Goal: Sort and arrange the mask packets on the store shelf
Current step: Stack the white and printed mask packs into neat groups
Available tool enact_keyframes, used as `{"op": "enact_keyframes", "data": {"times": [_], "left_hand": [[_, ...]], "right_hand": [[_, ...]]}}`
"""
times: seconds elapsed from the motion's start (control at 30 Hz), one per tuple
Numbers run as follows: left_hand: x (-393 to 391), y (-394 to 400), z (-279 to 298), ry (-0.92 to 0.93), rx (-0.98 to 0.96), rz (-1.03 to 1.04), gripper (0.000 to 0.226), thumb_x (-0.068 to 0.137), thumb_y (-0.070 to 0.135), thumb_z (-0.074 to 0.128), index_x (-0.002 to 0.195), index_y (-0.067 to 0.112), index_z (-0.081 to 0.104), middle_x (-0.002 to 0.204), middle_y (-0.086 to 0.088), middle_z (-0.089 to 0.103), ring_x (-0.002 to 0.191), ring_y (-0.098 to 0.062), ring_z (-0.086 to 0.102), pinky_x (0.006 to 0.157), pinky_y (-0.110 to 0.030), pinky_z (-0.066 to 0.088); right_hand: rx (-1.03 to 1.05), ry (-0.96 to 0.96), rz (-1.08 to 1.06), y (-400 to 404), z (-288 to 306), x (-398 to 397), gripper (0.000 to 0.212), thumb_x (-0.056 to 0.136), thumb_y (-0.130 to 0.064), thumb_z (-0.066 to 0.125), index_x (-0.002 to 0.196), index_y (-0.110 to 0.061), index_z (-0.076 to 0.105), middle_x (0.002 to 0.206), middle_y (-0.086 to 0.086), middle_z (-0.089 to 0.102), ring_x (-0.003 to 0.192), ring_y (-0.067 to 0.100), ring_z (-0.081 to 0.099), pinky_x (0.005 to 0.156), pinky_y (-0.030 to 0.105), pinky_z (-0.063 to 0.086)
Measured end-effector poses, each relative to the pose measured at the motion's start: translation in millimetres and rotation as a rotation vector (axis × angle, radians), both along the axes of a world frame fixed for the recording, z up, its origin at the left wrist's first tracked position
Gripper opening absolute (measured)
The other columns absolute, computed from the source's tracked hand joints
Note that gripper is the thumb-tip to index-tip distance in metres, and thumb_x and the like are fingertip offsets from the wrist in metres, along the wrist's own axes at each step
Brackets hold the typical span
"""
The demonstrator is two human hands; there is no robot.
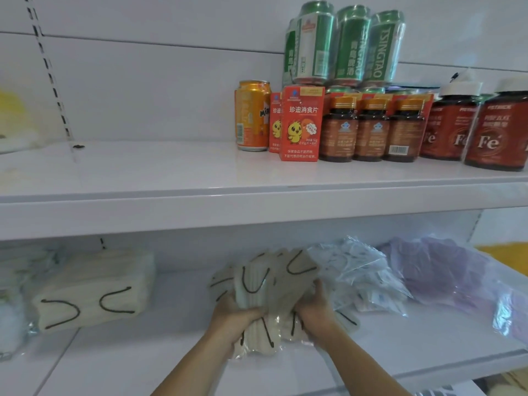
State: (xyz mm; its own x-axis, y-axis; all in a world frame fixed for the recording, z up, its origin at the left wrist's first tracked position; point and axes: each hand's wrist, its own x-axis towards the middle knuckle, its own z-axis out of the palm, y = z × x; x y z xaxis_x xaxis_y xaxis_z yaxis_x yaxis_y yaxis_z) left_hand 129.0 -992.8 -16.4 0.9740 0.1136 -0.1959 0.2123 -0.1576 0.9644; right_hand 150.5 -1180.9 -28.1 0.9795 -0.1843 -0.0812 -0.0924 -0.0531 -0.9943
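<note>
- Both forearms enter from the bottom edge and converge upward toward the bundle of mask packets (268,290), used here as the landmark.
- Left hand (235,317): at the bundle's lower left side, thumb laid across its front, fingers curled round it; grip firm.
- Right hand (313,305): at the bundle's lower right side, thumb up along its edge, fingers wrapped behind and out of sight.
- Wrists roughly level, palms facing each other, bundle clasped between them.
</note>
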Motion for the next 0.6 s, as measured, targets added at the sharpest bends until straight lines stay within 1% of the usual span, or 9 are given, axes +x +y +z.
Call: {"op": "enact_keyframes", "data": {"times": [0.03,0.1,0.13,0.27,0.33,0.4,0.47,0.53,0.6], "left_hand": [[1.8,-3.1,3.0,0.007,0.164,-0.025,0.071,0.048,0.036,0.095,0.108,0.015,0.064,0.099,0.000,0.073,0.089,-0.018,0.071,0.078,-0.031,0.059],[4.8,-8.4,10.2,0.039,0.434,-0.074,0.064,0.053,0.040,0.096,0.100,0.017,0.060,0.100,0.002,0.067,0.089,-0.015,0.064,0.072,-0.027,0.053],[6.3,-10.2,13.1,0.061,0.488,-0.092,0.062,0.053,0.041,0.096,0.096,0.016,0.060,0.098,0.002,0.066,0.088,-0.014,0.063,0.071,-0.026,0.052],[8.2,-13.9,19.7,0.121,0.464,-0.077,0.060,0.055,0.035,0.096,0.095,0.014,0.058,0.099,-0.001,0.066,0.089,-0.015,0.063,0.065,-0.026,0.051],[2.9,-9.6,21.7,0.121,0.383,-0.030,0.048,0.061,0.024,0.094,0.089,0.014,0.057,0.095,-0.005,0.068,0.083,-0.015,0.065,0.070,-0.030,0.057],[-2.2,-0.5,21.9,0.121,0.316,0.006,0.043,0.060,0.019,0.092,0.085,0.015,0.057,0.089,-0.004,0.068,0.078,-0.014,0.065,0.074,-0.032,0.058],[-6.0,16.4,21.3,0.079,0.251,0.046,0.043,0.049,0.019,0.088,0.087,0.012,0.068,0.088,-0.009,0.076,0.079,-0.021,0.073,0.081,-0.042,0.061],[-11.7,33.3,22.5,0.034,0.242,0.079,0.044,0.047,0.020,0.083,0.090,0.014,0.072,0.089,-0.007,0.078,0.081,-0.021,0.074,0.083,-0.044,0.061],[-22.1,44.6,26.4,0.010,0.302,0.059,0.033,0.063,0.018,0.084,0.092,0.020,0.068,0.092,-0.001,0.076,0.086,-0.016,0.072,0.082,-0.034,0.060]], "right_hand": [[0.007,0.006,0.024,-2.2,-6.1,-1.8,0.064,0.058,-0.021,0.076,0.116,-0.023,0.052,0.094,0.009,0.074,0.075,0.021,0.071,0.064,0.035,0.058],[0.005,0.028,0.030,-6.6,-13.4,-2.3,0.055,0.057,-0.014,0.077,0.106,-0.017,0.053,0.091,0.010,0.072,0.070,0.022,0.067,0.056,0.028,0.055],[0.014,0.034,0.027,-7.6,-13.7,-1.9,0.051,0.058,-0.011,0.075,0.104,-0.014,0.052,0.088,0.011,0.070,0.066,0.021,0.064,0.052,0.025,0.051],[-0.018,0.021,0.020,-9.5,-19.4,-0.1,0.047,0.060,-0.020,0.072,0.103,-0.020,0.052,0.084,0.006,0.067,0.061,0.015,0.058,0.049,0.024,0.044],[0.003,-0.033,-0.031,-11.4,-23.7,-0.9,0.047,0.061,-0.015,0.072,0.103,-0.023,0.052,0.089,0.008,0.069,0.072,0.023,0.067,0.060,0.034,0.055],[0.046,-0.073,-0.093,-13.2,-25.7,0.5,0.056,0.067,-0.005,0.076,0.114,-0.023,0.051,0.098,0.009,0.071,0.090,0.030,0.071,0.076,0.047,0.061],[0.116,-0.090,-0.118,-12.0,-22.8,1.7,0.069,0.074,-0.004,0.082,0.129,-0.026,0.045,0.108,0.004,0.069,0.098,0.025,0.070,0.081,0.043,0.060],[0.094,-0.106,-0.178,-10.6,-20.6,4.4,0.080,0.071,-0.014,0.087,0.135,-0.026,0.042,0.116,0.004,0.066,0.102,0.024,0.066,0.084,0.038,0.055],[-0.018,-0.139,-0.235,-9.3,-17.9,6.4,0.083,0.065,-0.028,0.084,0.138,-0.027,0.042,0.119,0.007,0.066,0.104,0.028,0.064,0.088,0.043,0.053]]}}
